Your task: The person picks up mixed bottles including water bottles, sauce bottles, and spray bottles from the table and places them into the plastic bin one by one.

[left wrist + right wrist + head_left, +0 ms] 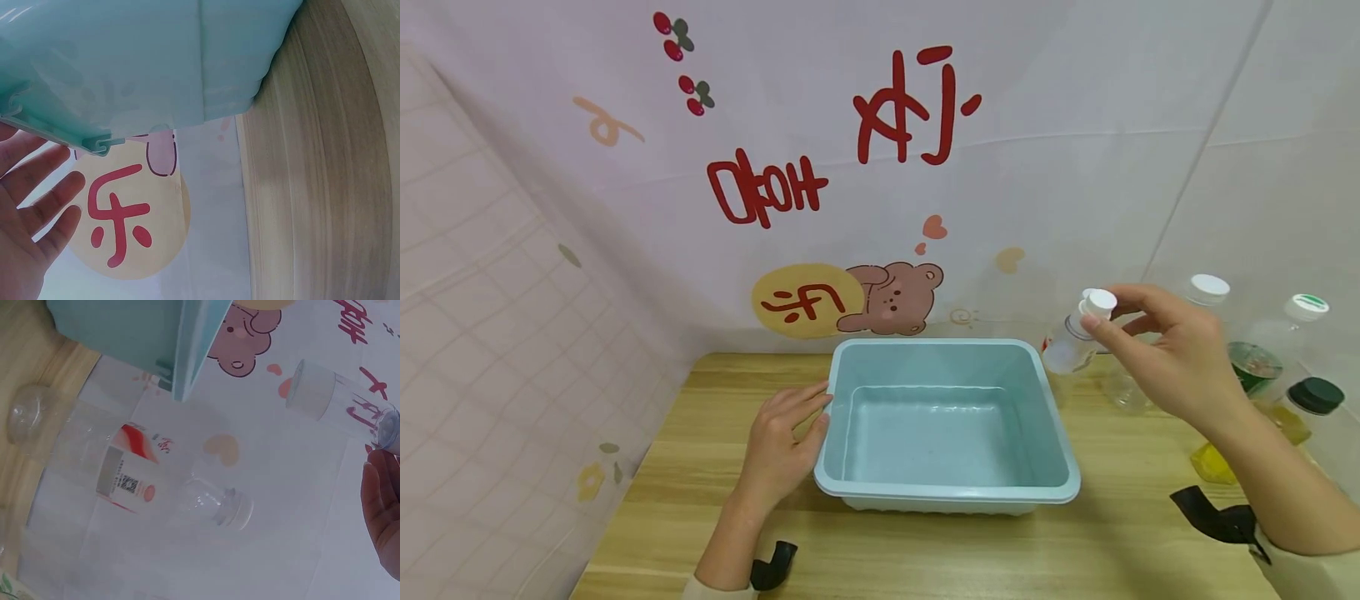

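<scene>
A light blue plastic basin (943,498) sits on the wooden table, holding what looks like nothing but bare plastic. My left hand (786,446) rests against its left rim with fingers extended; the left wrist view shows those fingers (53,194) spread under the rim. To the right of the basin's far corner, my right hand (1180,354) pinches a small clear bottle (1067,352) near its white cap, thumb on one side. In the right wrist view that bottle (350,406) is held off the table, its lower end white.
Beyond my right hand stand a tall clear bottle with a white cap (1208,288), a green-labelled bottle (1255,367) and a dark-capped bottle (1315,396) with yellow contents. The labelled clear bottle (134,465) stands close to the printed wall cloth (1060,192).
</scene>
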A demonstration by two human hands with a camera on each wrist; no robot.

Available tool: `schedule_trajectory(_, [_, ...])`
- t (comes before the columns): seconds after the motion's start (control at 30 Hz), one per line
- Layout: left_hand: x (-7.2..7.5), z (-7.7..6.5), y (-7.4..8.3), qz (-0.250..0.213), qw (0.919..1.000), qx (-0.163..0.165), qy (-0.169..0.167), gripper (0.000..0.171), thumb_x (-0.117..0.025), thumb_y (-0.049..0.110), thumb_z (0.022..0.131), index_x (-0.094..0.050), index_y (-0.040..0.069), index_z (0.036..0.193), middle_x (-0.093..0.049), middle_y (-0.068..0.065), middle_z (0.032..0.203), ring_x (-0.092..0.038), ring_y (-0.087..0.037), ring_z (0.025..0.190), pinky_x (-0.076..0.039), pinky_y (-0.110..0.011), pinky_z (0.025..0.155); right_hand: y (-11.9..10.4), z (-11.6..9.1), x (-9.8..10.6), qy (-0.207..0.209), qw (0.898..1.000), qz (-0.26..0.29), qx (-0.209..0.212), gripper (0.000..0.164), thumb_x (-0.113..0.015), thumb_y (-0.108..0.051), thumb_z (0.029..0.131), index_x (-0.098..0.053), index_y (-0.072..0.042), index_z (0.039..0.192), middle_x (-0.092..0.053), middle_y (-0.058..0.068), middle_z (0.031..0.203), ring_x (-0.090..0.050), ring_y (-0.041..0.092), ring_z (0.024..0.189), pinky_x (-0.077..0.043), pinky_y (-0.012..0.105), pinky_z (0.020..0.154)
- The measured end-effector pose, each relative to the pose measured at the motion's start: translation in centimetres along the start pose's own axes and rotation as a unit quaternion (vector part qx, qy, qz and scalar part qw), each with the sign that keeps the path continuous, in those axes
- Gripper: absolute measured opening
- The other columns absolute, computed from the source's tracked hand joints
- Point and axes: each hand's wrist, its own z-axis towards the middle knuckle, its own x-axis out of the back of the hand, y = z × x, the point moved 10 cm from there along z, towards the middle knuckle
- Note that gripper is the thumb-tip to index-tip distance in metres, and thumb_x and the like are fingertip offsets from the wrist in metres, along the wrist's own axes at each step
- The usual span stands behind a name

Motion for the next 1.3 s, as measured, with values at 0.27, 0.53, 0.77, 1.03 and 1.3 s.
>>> schedule_trajectory(0.27, [0.0, 0.1, 0.1, 0.000, 1.0000, -0.003, -0.001, 0.029, -0.077, 0.000, 0.087, -0.079, 0.001, 0.115, -0.073, -0.015, 0.127, -0.068, -0.034, 0.115, -0.049, -0.059, 0.101, -2.7, 1.5, -1.3, -0.004, 0.999, 0.020, 0.046, 0.032, -0.081, 0.005, 0.086, -0.075, -0.001, 0.116, -0.066, -0.021, 0.096, -0.061, -0.003, 0.081, -0.049, 0.008, 0.070])
schedule_trajectory(0.53, [-0.1, 0.1, 0.0, -0.001, 1.0000, -0.002, -0.002, 0.029, -0.076, 0.001, 0.087, -0.079, 0.001, 0.116, -0.073, -0.014, 0.128, -0.068, -0.034, 0.116, -0.051, -0.059, 0.100, -4.3, 2.4, -3.6, -0.026, 0.998, 0.042, 0.046, 0.030, -0.080, 0.003, 0.087, -0.074, -0.002, 0.117, -0.070, -0.004, 0.093, -0.063, 0.002, 0.079, -0.052, 0.011, 0.068])
schedule_trajectory(0.77, [0.0, 0.0, -0.1, -0.003, 1.0000, 0.003, -0.002, 0.030, -0.077, 0.000, 0.087, -0.079, 0.000, 0.116, -0.073, -0.015, 0.128, -0.067, -0.033, 0.116, -0.053, -0.058, 0.098, -4.4, 3.2, -6.2, -0.073, 0.995, 0.063, -0.016, 0.028, -0.079, -0.014, 0.094, -0.073, -0.009, 0.120, -0.068, 0.002, 0.093, -0.066, 0.015, 0.068, -0.054, 0.026, 0.047])
schedule_trajectory(1.03, [0.0, -0.1, -0.1, -0.002, 1.0000, 0.003, -0.002, 0.030, -0.077, 0.001, 0.087, -0.079, 0.002, 0.117, -0.073, -0.013, 0.129, -0.068, -0.032, 0.116, -0.054, -0.057, 0.097, -6.3, 4.9, -8.0, -0.075, 0.991, 0.112, 0.019, 0.017, -0.078, -0.010, 0.094, -0.075, -0.009, 0.111, -0.070, 0.002, 0.090, -0.064, 0.013, 0.084, -0.053, 0.021, 0.071])
schedule_trajectory(1.3, [-0.1, 0.1, 0.0, 0.001, 1.0000, 0.002, -0.006, 0.029, -0.077, 0.002, 0.088, -0.079, 0.001, 0.117, -0.073, -0.014, 0.129, -0.068, -0.032, 0.116, -0.055, -0.056, 0.096, -6.6, 6.2, -10.0, -0.099, 0.987, 0.123, -0.019, 0.024, -0.078, -0.021, 0.096, -0.075, -0.010, 0.116, -0.072, 0.003, 0.095, -0.063, 0.015, 0.088, -0.053, 0.023, 0.070])
